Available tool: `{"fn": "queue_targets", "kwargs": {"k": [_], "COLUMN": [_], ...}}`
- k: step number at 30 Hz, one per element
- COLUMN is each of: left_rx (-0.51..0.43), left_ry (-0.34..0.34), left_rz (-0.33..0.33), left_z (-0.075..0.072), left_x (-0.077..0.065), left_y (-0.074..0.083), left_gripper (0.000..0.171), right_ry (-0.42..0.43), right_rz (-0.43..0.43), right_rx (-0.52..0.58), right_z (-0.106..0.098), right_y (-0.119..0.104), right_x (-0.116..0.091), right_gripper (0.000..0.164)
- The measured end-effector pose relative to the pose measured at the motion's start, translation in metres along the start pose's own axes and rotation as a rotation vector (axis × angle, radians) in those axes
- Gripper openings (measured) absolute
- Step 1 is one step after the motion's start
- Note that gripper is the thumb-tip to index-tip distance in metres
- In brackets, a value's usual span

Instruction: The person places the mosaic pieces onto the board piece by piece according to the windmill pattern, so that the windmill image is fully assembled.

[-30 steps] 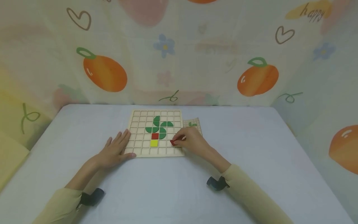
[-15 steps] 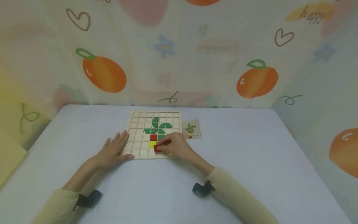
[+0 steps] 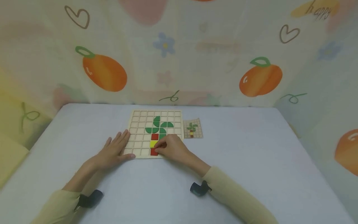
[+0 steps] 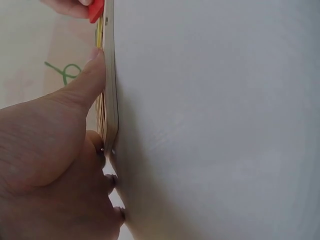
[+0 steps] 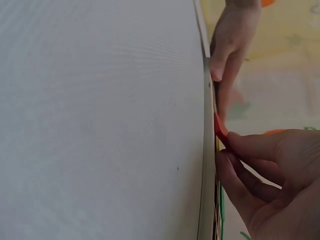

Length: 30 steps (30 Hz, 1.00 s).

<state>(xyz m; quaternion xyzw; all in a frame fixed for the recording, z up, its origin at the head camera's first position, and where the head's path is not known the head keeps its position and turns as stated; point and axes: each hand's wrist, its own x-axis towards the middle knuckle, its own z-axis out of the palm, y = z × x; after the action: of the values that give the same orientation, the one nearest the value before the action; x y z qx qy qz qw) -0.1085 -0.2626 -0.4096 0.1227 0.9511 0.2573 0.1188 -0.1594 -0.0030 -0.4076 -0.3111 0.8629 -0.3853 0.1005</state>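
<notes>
My right hand (image 3: 173, 148) pinches a red square tile (image 3: 154, 151) between thumb and finger at the bottom row of a wooden grid board (image 3: 137, 137). In the right wrist view that red tile (image 5: 220, 128) stands tilted, one edge at the board. Just above it lies a yellow square tile (image 3: 153, 143), partly behind the fingertips, then another red square tile (image 3: 154, 137). Several green quarter-round pieces (image 3: 167, 124) form a pinwheel higher up, one partly covered by the right hand. My left hand (image 3: 112, 152) rests flat with fingers spread along the board's left edge, thumb at its near corner.
A small pattern card (image 3: 197, 132) showing a green pinwheel on a red and yellow stem lies right of the board. Both stand on a white-covered table (image 3: 251, 161). A printed curtain (image 3: 195, 71) hangs behind the far table edge.
My right hand has carried the red tile leftward from the board's right side to the bottom row beneath the yellow tile, uncovering the pattern card. My left hand stays at the board's edge.
</notes>
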Motion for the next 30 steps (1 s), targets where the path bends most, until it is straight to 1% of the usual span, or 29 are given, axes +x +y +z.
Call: {"fn": "queue_targets", "kwargs": {"k": [7, 13, 17, 22, 27, 30], "left_rx": [0.005, 0.008, 0.006, 0.000, -0.015, -0.027], "left_ry": [-0.001, -0.002, -0.006, -0.002, 0.002, 0.002], "left_rz": [-0.017, -0.004, 0.001, 0.011, 0.015, 0.013], "left_z": [-0.001, 0.000, 0.001, -0.002, -0.002, -0.002], "left_x": [-0.003, -0.003, -0.002, -0.003, -0.005, -0.005], "left_y": [-0.001, -0.003, -0.003, 0.000, -0.002, -0.002], "left_gripper": [0.101, 0.101, 0.101, 0.100, 0.100, 0.100], "right_ry": [-0.003, 0.003, 0.007, 0.014, -0.012, -0.015], "right_rz": [-0.003, 0.027, 0.020, -0.003, 0.002, 0.002], "right_rx": [-0.023, -0.066, -0.068, -0.100, -0.118, -0.146], "right_z": [0.004, 0.004, 0.005, 0.005, 0.003, -0.001], "right_y": [-0.012, -0.015, -0.015, -0.017, -0.022, -0.024], "right_x": [-0.001, -0.003, -0.004, -0.003, -0.002, -0.001], "right_gripper": [0.007, 0.007, 0.005, 0.006, 0.007, 0.009]}}
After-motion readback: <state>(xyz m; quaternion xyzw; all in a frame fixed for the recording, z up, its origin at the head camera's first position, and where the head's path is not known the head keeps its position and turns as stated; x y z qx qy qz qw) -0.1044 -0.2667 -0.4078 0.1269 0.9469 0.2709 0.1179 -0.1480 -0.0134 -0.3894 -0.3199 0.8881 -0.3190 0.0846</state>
